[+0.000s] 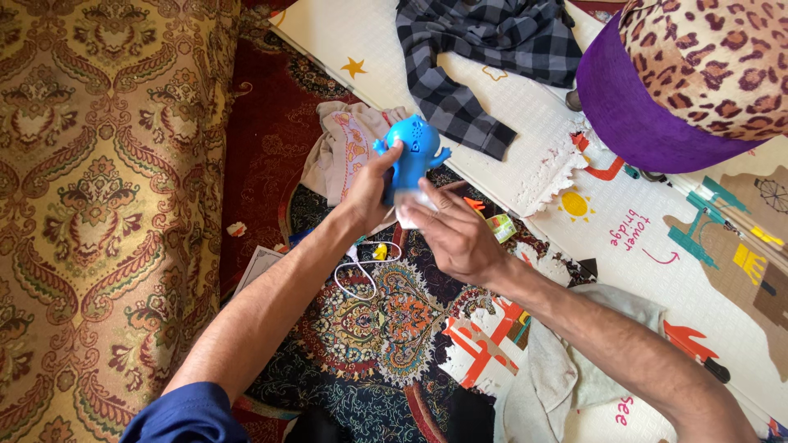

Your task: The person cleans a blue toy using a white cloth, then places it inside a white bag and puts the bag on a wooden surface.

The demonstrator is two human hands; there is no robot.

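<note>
Left hand (371, 190) grip closed around the blue plastic round-bodied toy figure (413, 152), held up off the carpet so its underside faces me. Right hand (455, 236) grip pinched on a white crumpled wipe (410, 207) pressed to the toy's base, looks like wiping. Just below the grip: white cable (359, 275) with small yellow piece. Beyond it: beige embroidered cloth (345, 148), grey checked shirt (484, 49) on the foam play mat (525, 156).

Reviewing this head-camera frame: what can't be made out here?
- Lower part of the blue plastic toy: covered by the left hand and right hand.
- White item under the toy: blurred, mostly behind the right hand's fingers.
- Plaid shirt: cut off by the top edge.
- Leopard-print cushion: cut off at the top-right corner.
</note>
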